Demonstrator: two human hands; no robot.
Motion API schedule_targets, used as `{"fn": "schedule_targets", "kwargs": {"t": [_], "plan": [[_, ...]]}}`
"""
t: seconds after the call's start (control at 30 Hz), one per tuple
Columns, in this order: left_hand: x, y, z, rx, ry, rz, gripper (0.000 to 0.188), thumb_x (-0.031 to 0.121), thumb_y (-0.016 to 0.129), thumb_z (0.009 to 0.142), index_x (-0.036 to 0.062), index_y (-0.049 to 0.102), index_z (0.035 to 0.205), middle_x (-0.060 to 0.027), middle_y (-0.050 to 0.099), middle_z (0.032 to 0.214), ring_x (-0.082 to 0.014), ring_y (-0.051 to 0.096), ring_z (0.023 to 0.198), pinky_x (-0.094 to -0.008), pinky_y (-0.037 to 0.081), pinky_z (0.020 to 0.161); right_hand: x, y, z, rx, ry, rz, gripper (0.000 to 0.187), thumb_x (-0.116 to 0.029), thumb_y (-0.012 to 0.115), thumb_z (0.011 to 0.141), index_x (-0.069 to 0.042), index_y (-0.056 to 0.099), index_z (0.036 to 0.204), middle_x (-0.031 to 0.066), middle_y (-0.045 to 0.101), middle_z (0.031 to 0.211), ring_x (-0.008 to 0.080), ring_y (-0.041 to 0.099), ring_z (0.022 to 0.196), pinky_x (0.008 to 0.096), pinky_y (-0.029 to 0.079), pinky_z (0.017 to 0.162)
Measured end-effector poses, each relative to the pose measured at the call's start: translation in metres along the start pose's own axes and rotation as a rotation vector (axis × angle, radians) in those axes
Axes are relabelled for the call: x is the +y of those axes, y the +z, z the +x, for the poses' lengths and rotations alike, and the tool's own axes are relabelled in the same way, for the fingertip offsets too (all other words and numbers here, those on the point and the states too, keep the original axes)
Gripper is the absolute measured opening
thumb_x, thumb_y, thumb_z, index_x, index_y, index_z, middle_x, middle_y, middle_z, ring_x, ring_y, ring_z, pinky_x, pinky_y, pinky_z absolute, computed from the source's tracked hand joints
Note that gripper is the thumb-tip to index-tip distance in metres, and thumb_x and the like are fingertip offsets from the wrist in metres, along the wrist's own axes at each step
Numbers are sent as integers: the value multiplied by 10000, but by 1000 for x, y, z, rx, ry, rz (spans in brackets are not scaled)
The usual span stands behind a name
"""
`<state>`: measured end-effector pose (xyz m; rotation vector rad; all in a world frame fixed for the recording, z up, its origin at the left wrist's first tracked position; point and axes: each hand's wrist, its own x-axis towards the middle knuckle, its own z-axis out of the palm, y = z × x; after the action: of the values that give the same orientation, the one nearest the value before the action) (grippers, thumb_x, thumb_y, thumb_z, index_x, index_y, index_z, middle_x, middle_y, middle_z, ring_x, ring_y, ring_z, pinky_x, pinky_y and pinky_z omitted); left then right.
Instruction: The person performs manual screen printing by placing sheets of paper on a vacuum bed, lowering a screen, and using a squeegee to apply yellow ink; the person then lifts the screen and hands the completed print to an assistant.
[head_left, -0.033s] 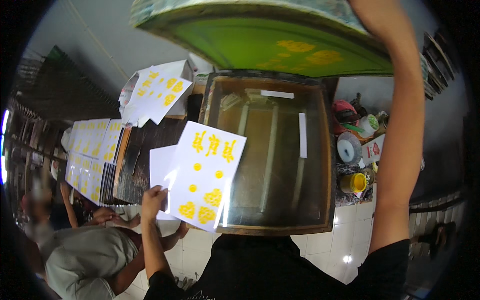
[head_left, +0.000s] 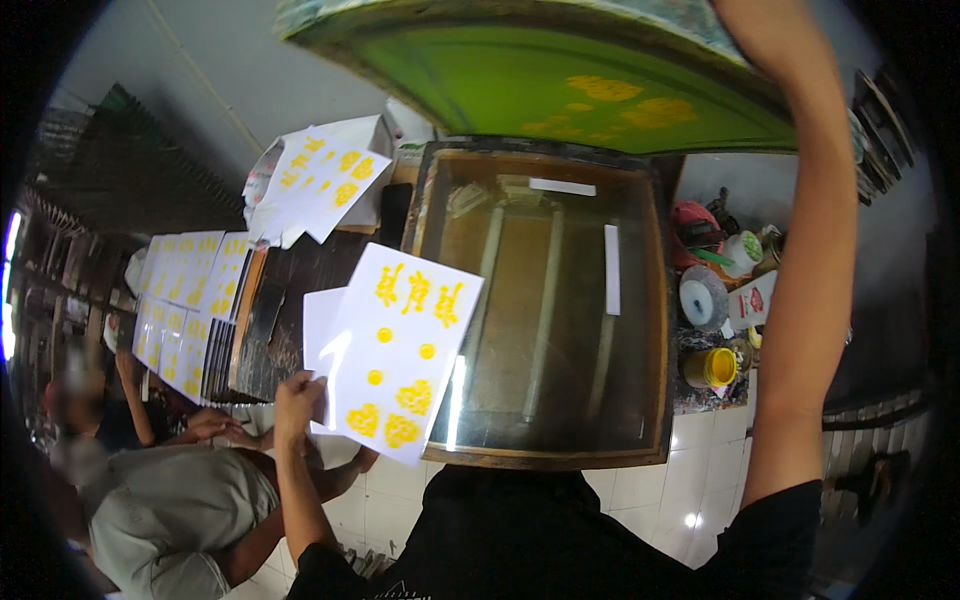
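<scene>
My left hand (head_left: 299, 402) pinches the left edge of a white sheet (head_left: 400, 320) printed in yellow with characters, dots and flower shapes. The sheet tilts over the left side of a glass-topped wooden frame table (head_left: 560, 330). Partly hidden under it is a second, plain-looking white sheet (head_left: 318, 318). My right hand (head_left: 765, 38) reaches up to the upper edge of a raised printing screen (head_left: 480, 85), its fingers closed round the rim and partly out of sight. The screen's underside is green with yellow marks.
Two white strips (head_left: 563, 187) (head_left: 612, 270) lie on the glass. Printed sheets (head_left: 318, 175) lie at the back left, and a stack of printed cards (head_left: 180, 310) farther left. A seated person (head_left: 180, 510) is at lower left. An open yellow paint jar (head_left: 710, 368) stands right.
The printed sheet and my left hand have shifted slightly left, off the glass a little. The whole view has drifted a bit; my right hand still holds the screen up.
</scene>
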<state>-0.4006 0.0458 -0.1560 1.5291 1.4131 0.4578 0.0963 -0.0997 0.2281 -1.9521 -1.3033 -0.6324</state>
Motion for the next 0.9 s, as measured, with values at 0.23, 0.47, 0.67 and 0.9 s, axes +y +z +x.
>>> {"fn": "schedule_targets", "kwargs": {"t": [0.23,0.47,0.67,0.9], "plan": [[-41,-101,-8,576,166,671,414,162,701,899,6,629,1275,-206,696,1181,-350,652,1099,-491,362,1088,3,7,8,50,-37,-137,329,-225,686,913,42,613,1091,218,660,998,340,631,965,415,474,884],[-44,64,-30,-285,547,1185,806,203,715,865,68,338,1565,-127,375,1615,-289,192,1559,-647,-4,1233,-6,12,-6,147,-87,-250,308,-229,688,907,34,607,1045,182,644,930,296,612,892,397,471,839],[-87,43,-33,-444,650,857,439,168,550,988,75,570,1416,-123,538,1495,-300,313,1517,-579,88,1260,-4,9,3,44,23,-91,292,-217,687,906,36,614,1030,166,651,906,275,616,876,392,473,832],[38,89,-90,-323,685,22,271,122,500,1055,53,662,1260,-132,626,1409,-325,456,1439,-508,173,1252,-10,-4,-2,5,62,-168,315,-214,691,897,50,628,1056,182,671,960,285,628,917,387,477,855]]}}
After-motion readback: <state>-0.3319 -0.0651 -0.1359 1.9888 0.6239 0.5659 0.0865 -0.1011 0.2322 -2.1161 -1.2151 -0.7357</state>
